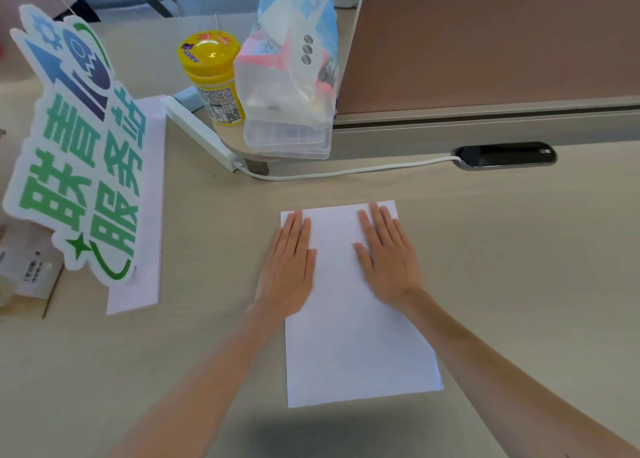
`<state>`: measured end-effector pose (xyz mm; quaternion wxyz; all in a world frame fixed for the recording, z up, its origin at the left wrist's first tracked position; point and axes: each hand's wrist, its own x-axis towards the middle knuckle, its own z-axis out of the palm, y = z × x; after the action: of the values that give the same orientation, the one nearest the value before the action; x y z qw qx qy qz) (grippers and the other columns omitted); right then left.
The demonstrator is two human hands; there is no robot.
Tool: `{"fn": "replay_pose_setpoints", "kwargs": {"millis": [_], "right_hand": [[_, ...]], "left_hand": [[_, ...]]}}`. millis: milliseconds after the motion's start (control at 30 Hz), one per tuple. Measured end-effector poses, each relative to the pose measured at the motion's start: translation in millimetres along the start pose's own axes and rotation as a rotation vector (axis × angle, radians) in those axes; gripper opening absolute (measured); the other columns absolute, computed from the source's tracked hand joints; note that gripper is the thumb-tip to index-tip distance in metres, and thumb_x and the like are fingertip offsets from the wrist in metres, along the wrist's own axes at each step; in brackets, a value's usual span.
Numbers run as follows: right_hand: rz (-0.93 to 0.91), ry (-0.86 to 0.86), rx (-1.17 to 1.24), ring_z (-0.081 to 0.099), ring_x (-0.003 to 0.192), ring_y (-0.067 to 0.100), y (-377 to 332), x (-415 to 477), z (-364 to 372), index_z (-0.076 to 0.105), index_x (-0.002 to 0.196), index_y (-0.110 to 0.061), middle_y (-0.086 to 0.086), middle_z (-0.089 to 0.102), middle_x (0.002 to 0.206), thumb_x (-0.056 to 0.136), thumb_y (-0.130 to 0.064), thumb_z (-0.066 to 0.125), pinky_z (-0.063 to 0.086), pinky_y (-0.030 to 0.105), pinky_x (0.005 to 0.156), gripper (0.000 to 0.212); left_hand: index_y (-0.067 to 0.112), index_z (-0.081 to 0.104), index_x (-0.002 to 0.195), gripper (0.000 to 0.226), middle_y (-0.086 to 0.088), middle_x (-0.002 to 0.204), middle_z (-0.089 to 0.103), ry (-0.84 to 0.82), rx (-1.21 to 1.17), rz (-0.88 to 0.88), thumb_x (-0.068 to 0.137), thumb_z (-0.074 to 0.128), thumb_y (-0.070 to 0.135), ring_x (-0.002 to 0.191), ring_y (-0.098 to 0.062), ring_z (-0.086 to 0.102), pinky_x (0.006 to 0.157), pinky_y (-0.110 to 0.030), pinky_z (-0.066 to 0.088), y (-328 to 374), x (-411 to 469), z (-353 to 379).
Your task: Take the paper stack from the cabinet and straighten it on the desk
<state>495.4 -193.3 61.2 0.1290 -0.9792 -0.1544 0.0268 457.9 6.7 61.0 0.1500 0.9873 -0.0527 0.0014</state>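
White paper stack [356, 322] lies flat on the pale desk [519, 249], right in front of us. We rest both hands on top of it. Our left hand [289, 267] is spread flat on the left edge, partly on the desk. Our right hand [389, 255] is spread flat near the top right. Neither hand grips anything. Far back we see a yellow jar [213, 76] beside a plastic bag [291, 73]. A big green sign [74, 145] stands at the left.
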Motion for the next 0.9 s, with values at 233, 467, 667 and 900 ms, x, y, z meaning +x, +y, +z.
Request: {"fn": "replay_pose_setpoints", "kwargs": {"millis": [233,467,667,900], "right_hand": [[0.161,0.049,0.096,-0.002,0.151,0.017,3.6,0.3,1.0,0.004,0.153,-0.008,0.006,0.001,0.163,0.096,-0.045,0.018,-0.001,0.028,0.121,0.07],[0.441,0.194,0.656,0.038,0.131,0.027,-1.5,8.1,-29.8,0.039,0.138,-0.008,0.008,0.046,0.14,0.087,-0.021,0.045,0.034,0.045,0.11,0.052],[0.536,0.165,0.857,0.04,0.125,0.026,-6.4,11.3,-41.2,0.042,0.134,-0.007,0.008,0.05,0.133,0.086,-0.01,0.046,0.036,0.032,0.102,0.048],[0.521,0.115,0.811,0.03,0.137,0.024,-6.5,8.7,-38.7,0.031,0.144,-0.005,0.009,0.038,0.146,0.088,-0.003,0.049,0.026,0.026,0.109,0.06]], "left_hand": [[0.007,0.008,0.153,0.06,-0.016,0.162,0.002,0.015,0.033,-0.053,0.099,0.015,0.031,0.151,-0.026,-0.003,0.121,-0.035,-0.001,0.4,0.4,3.5],[0.012,0.009,0.154,0.062,0.001,0.163,0.01,0.144,-0.684,-0.43,0.097,0.035,0.013,0.149,-0.013,0.009,0.119,-0.024,0.005,21.6,7.4,-19.4],[0.014,0.045,0.119,0.046,-0.002,0.12,0.059,0.207,-1.125,-0.585,0.078,0.036,-0.006,0.107,-0.017,0.055,0.096,-0.037,0.042,22.9,18.2,-33.3],[0.005,0.043,0.126,0.051,-0.01,0.124,0.057,0.151,-1.052,-0.547,0.076,0.037,-0.004,0.114,-0.026,0.054,0.103,-0.043,0.042,19.0,19.9,-38.2]]}}
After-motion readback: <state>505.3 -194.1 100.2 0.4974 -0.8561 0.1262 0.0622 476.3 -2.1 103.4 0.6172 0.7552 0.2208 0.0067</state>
